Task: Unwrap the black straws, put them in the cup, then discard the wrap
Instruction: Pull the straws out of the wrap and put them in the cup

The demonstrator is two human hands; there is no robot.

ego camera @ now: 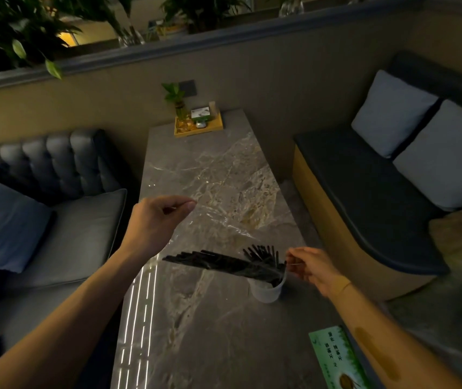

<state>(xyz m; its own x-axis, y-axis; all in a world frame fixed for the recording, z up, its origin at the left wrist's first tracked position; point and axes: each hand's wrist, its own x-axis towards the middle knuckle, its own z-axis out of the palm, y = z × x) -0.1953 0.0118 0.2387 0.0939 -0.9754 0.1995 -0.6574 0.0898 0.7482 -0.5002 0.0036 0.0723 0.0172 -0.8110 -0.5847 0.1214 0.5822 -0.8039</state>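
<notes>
A bundle of black straws leans far left out of a white cup near the table's right edge. A few more straws fan upright in the cup. A clear wrap, seen only as faint glints, stretches from the bundle up to my left hand. That hand is raised above the table, with thumb and forefinger pinched on the film. My right hand is right beside the cup's rim and pinches a thin pale edge there. It looks like the wrap's other end.
The marble table runs away from me, with a yellow tray holding a small plant and boxes at its far end. A green card lies at the near right. A sofa stands to the left and a cushioned bench to the right.
</notes>
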